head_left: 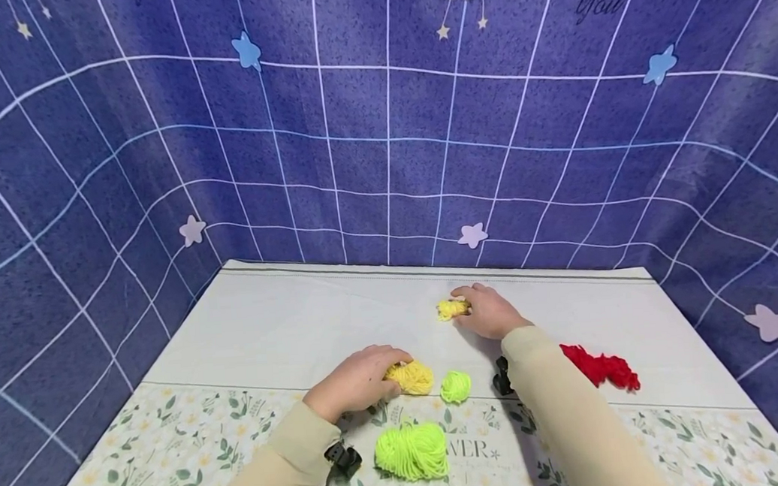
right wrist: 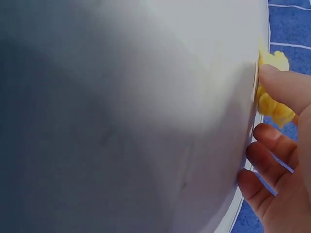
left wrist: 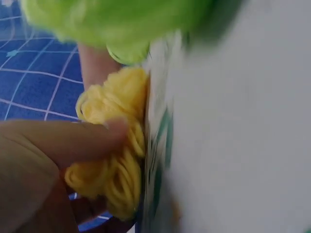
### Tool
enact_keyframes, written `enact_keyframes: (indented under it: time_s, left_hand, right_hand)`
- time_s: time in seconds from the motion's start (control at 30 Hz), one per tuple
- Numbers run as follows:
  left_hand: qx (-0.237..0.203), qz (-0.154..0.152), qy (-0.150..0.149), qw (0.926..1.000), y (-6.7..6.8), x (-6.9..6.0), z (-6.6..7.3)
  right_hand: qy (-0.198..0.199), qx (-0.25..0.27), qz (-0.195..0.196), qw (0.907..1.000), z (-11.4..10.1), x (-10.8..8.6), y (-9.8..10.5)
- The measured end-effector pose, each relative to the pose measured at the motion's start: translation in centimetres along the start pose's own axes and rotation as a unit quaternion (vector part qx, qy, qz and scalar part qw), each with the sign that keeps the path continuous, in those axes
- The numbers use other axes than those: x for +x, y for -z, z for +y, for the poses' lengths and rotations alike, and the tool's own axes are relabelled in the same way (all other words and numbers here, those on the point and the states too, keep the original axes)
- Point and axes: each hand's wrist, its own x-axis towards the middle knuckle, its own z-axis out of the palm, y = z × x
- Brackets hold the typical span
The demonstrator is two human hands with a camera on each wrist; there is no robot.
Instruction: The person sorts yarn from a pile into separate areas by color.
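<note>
My left hand (head_left: 360, 380) grips a yellow yarn bundle (head_left: 415, 377) on the table, left of the middle. In the left wrist view the thumb presses across the looped strands of this yarn (left wrist: 127, 182), with fingers partly hidden behind it. Farther back, my right hand (head_left: 492, 312) pinches a smaller yellow yarn bundle (head_left: 448, 310). The right wrist view shows the thumb against that small bundle (right wrist: 275, 108), while the other fingers spread below it, close to the tabletop. A small lime-green yarn ball (head_left: 455, 387) lies between the two arms.
Nearer me sits a larger lime-green yarn skein (head_left: 412, 452). Red yarn (head_left: 601, 368) lies right of the right forearm, which partly covers it. The white, flower-banded table (head_left: 312, 301) meets a blue gridded curtain (head_left: 356, 162) at the back and sides.
</note>
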Motion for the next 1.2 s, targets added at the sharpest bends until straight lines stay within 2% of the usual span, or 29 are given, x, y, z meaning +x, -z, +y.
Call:
enact_keyframes:
  time_s: [0.1,0.3,0.43,0.63,0.87,1.2]
  left_hand:
    - [0.003,0.006,0.006,1.0000,0.7,1.2,-0.2]
    - [-0.016,0.043,0.015,0.9989,2.2,4.6,-1.2]
    - [-0.020,0.056,0.021,0.9980,2.4,6.6,-1.9]
    - [-0.025,0.060,0.054,0.9964,2.4,9.0,-2.4]
    - [-0.046,0.077,0.099,0.9910,2.7,10.7,-2.5]
    - [-0.030,0.083,0.124,0.9883,1.7,12.3,-2.7]
  right_hand:
    - [-0.005,0.012,0.006,0.9999,0.6,-0.1,0.0]
    - [0.002,0.018,0.011,0.9998,1.5,-0.1,-0.4]
    - [0.004,0.027,0.011,0.9996,1.4,-0.3,-0.3]
    - [-0.004,0.056,0.023,0.9981,1.1,-1.0,0.5]
    - [-0.009,0.062,0.029,0.9976,1.3,-1.3,0.4]
    - [-0.010,0.068,0.032,0.9972,1.4,-1.6,0.1]
